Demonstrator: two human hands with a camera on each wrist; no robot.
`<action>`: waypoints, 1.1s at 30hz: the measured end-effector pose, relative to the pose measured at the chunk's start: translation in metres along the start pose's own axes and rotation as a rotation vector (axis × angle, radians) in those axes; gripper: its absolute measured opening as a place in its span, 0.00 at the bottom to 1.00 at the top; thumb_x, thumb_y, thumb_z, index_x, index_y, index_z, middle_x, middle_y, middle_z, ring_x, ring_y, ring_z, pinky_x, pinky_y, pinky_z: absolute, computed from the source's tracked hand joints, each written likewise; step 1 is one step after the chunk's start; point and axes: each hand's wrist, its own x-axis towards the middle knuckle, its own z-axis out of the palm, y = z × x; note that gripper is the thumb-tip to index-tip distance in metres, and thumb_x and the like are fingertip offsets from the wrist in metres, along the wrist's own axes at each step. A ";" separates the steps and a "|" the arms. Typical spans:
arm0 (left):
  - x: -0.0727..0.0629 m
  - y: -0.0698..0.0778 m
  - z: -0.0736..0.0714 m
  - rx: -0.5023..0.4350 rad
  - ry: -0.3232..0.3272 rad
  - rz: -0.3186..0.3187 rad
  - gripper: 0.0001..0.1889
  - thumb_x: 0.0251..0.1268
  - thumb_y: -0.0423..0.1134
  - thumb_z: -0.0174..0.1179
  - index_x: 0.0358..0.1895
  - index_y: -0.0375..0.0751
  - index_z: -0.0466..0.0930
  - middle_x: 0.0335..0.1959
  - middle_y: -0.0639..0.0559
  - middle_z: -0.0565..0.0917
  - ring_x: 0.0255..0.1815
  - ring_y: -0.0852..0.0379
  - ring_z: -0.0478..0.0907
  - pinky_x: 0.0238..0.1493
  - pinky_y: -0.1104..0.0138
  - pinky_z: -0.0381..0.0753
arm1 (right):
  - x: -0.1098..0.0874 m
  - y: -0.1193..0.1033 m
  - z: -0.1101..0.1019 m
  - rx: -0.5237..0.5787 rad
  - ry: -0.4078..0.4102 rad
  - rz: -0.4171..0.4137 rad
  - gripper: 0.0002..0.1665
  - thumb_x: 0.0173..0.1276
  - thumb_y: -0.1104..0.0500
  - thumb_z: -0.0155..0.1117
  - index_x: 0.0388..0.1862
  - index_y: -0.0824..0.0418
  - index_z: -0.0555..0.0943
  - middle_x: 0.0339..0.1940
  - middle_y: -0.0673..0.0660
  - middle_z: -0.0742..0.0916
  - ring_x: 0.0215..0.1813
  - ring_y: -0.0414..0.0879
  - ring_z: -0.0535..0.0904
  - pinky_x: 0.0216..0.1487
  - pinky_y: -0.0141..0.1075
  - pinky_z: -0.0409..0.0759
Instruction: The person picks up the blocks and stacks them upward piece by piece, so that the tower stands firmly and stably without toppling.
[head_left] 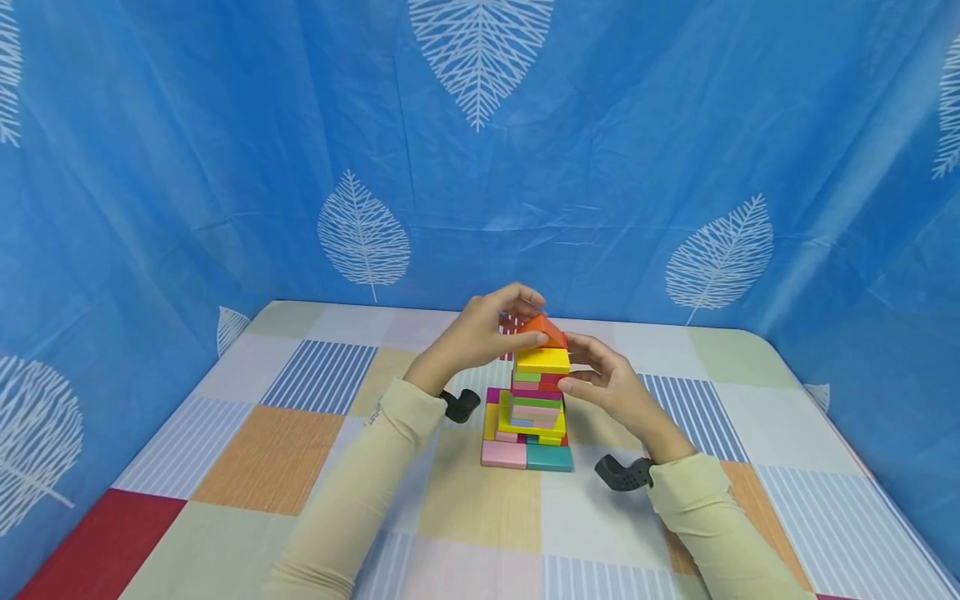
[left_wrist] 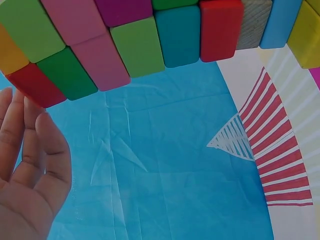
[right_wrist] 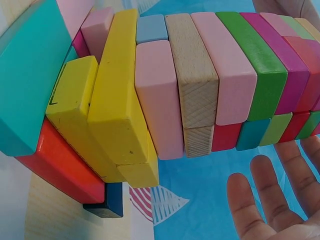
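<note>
A tower of coloured wooden blocks (head_left: 536,408) stands on the table, with an orange triangular block (head_left: 551,332) at its top and a yellow block (head_left: 543,361) just beneath. My left hand (head_left: 483,329) holds the orange block, thumb across its front and fingers bent behind it. In the left wrist view those fingers (left_wrist: 52,145) show beside a red block (left_wrist: 37,86). Along the upper right side of the tower is my right hand (head_left: 603,387), its thumb tip right at a red block. In the right wrist view its fingers (right_wrist: 262,190) are spread and fairly straight beside the stack.
The tower's wide base has a pink block (head_left: 503,454) and a teal block (head_left: 550,458) in front. A patchwork cloth (head_left: 480,517) covers the table. Behind and on both sides hangs a blue curtain (head_left: 525,192) with white leaf prints. Black wrist mounts (head_left: 622,473) stick out below the hands.
</note>
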 end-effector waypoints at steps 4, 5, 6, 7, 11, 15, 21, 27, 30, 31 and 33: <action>-0.001 -0.001 -0.001 -0.005 -0.012 0.007 0.25 0.73 0.37 0.73 0.69 0.39 0.77 0.63 0.44 0.87 0.59 0.48 0.83 0.56 0.62 0.85 | 0.000 0.000 0.000 -0.001 0.002 0.001 0.38 0.78 0.63 0.68 0.82 0.71 0.66 0.73 0.71 0.77 0.66 0.42 0.78 0.66 0.30 0.79; -0.002 -0.001 -0.002 -0.007 -0.011 0.010 0.26 0.73 0.37 0.73 0.70 0.39 0.77 0.64 0.44 0.87 0.61 0.48 0.83 0.58 0.61 0.85 | 0.000 0.000 0.000 -0.001 0.002 0.001 0.38 0.78 0.63 0.68 0.82 0.71 0.66 0.72 0.71 0.77 0.66 0.42 0.78 0.65 0.30 0.79; -0.003 -0.001 -0.004 -0.008 -0.007 0.011 0.27 0.73 0.38 0.73 0.71 0.39 0.76 0.66 0.44 0.86 0.62 0.48 0.83 0.60 0.59 0.85 | 0.000 0.000 0.000 0.000 0.003 0.002 0.38 0.78 0.63 0.68 0.82 0.71 0.66 0.72 0.71 0.77 0.66 0.42 0.78 0.65 0.30 0.79; -0.005 -0.002 -0.006 -0.013 -0.002 0.009 0.28 0.74 0.39 0.73 0.72 0.40 0.76 0.67 0.44 0.85 0.64 0.47 0.82 0.63 0.57 0.84 | 0.000 0.000 0.000 0.000 0.004 0.003 0.38 0.78 0.63 0.68 0.82 0.71 0.66 0.72 0.70 0.77 0.65 0.42 0.78 0.65 0.30 0.80; -0.023 -0.010 -0.022 -0.034 0.025 0.001 0.29 0.75 0.40 0.71 0.74 0.38 0.75 0.69 0.43 0.84 0.69 0.44 0.80 0.69 0.49 0.80 | 0.000 0.000 0.001 0.002 0.008 0.006 0.39 0.78 0.63 0.69 0.81 0.71 0.66 0.72 0.70 0.77 0.65 0.43 0.78 0.64 0.30 0.80; -0.056 -0.031 -0.043 -0.004 0.003 -0.043 0.24 0.77 0.38 0.69 0.71 0.34 0.78 0.66 0.41 0.85 0.65 0.40 0.82 0.65 0.45 0.80 | -0.001 0.001 0.001 0.002 0.010 0.006 0.39 0.77 0.63 0.69 0.82 0.70 0.66 0.72 0.70 0.78 0.65 0.43 0.78 0.64 0.30 0.80; -0.114 -0.068 -0.074 0.027 -0.196 -0.219 0.22 0.79 0.36 0.65 0.69 0.29 0.79 0.65 0.32 0.82 0.65 0.34 0.80 0.67 0.40 0.78 | 0.000 0.001 0.002 0.007 0.010 0.007 0.39 0.76 0.64 0.69 0.82 0.70 0.66 0.71 0.70 0.78 0.66 0.43 0.78 0.64 0.30 0.80; -0.160 -0.089 -0.092 0.042 -0.318 -0.422 0.27 0.64 0.28 0.75 0.67 0.29 0.79 0.63 0.35 0.83 0.65 0.33 0.79 0.64 0.45 0.82 | 0.001 0.001 0.003 0.003 0.011 0.005 0.39 0.76 0.66 0.69 0.81 0.71 0.66 0.70 0.70 0.79 0.65 0.43 0.78 0.64 0.31 0.80; -0.171 -0.098 -0.091 0.074 -0.282 -0.440 0.25 0.57 0.27 0.79 0.58 0.30 0.84 0.53 0.44 0.87 0.58 0.42 0.82 0.61 0.50 0.84 | 0.001 0.000 0.004 -0.001 0.012 0.013 0.39 0.76 0.66 0.68 0.81 0.71 0.66 0.70 0.70 0.78 0.65 0.43 0.78 0.64 0.31 0.80; -0.174 -0.101 -0.090 0.083 -0.267 -0.431 0.23 0.56 0.27 0.80 0.56 0.31 0.85 0.51 0.46 0.87 0.55 0.45 0.83 0.61 0.50 0.83 | 0.001 0.000 0.004 -0.001 0.014 0.017 0.39 0.76 0.66 0.69 0.81 0.71 0.66 0.70 0.70 0.78 0.65 0.43 0.78 0.64 0.30 0.80; -0.176 -0.107 -0.087 0.098 -0.237 -0.397 0.20 0.56 0.29 0.80 0.51 0.33 0.86 0.47 0.50 0.87 0.51 0.50 0.82 0.61 0.52 0.82 | 0.001 -0.001 0.004 0.000 0.017 0.022 0.39 0.76 0.66 0.69 0.82 0.71 0.66 0.70 0.71 0.78 0.65 0.43 0.78 0.63 0.30 0.81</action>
